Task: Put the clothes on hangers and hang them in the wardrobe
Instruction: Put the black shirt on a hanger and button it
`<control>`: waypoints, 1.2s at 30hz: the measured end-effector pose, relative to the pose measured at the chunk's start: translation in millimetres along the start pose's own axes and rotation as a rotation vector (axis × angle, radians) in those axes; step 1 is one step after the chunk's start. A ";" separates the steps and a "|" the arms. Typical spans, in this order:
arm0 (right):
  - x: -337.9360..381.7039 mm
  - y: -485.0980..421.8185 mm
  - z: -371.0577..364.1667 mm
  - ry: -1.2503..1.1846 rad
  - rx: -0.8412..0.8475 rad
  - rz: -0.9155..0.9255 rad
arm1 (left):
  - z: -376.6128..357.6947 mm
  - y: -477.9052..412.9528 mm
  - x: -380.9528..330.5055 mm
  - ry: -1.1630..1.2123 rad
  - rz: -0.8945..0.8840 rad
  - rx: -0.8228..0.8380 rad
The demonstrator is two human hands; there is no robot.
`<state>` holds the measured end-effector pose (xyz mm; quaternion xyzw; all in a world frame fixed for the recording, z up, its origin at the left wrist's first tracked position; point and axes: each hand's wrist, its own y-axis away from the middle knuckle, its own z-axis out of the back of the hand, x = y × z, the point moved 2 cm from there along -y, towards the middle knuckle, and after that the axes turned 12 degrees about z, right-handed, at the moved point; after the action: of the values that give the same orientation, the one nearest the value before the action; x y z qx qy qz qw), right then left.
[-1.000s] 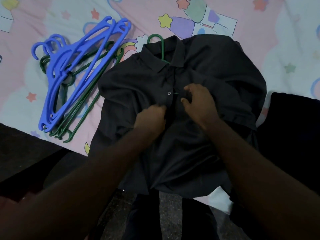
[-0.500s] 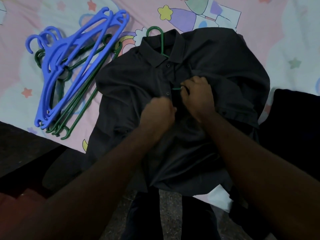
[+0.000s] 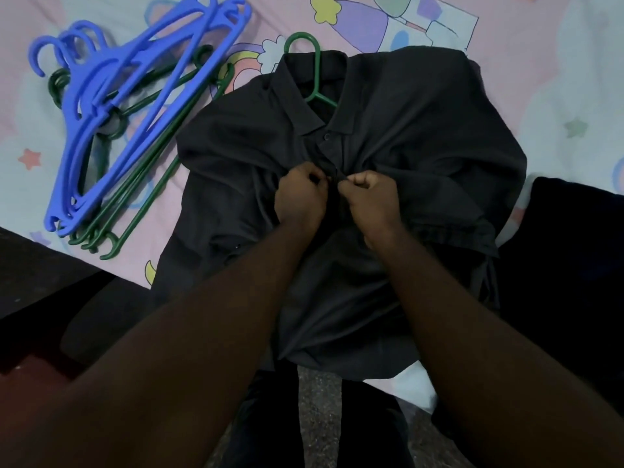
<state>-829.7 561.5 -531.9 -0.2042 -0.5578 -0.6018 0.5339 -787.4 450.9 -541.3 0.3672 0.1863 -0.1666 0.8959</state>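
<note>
No writing shows anywhere. Both hands, left hand (image 3: 299,194) and right hand (image 3: 371,197), pinch the dark shirt (image 3: 405,157) placket, fingers curled tight. Its green hanger (image 3: 312,67) hook pokes out at twelve o'clock; spare hangers (image 3: 135,106) lie at ten on the bedsheet (image 3: 557,45).

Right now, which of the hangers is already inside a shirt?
The single green hanger whose hook sticks out of the dark shirt's collar. The other green and blue hangers lie bare in a pile on the bedsheet, left of the shirt.

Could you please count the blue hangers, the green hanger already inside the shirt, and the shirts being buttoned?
Blue hangers: 3
Green hanger in the shirt: 1
Shirt being buttoned: 1
Total: 5
</note>
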 end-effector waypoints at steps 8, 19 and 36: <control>-9.1 -1.2 -4.1 -0.025 0.009 0.026 | 11.6 -12.0 12.8 0.247 -0.020 0.395; -9.9 -0.4 -10.6 0.021 0.064 0.103 | 16.5 -18.4 13.6 0.165 -0.076 0.550; -6.3 -5.8 -6.6 0.232 0.164 0.185 | 19.0 -10.3 10.9 0.359 0.079 0.528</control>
<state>-830.2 557.1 -541.8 -0.1397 -0.5184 -0.5221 0.6627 -778.3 428.5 -539.9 0.6175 0.2774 -0.1068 0.7283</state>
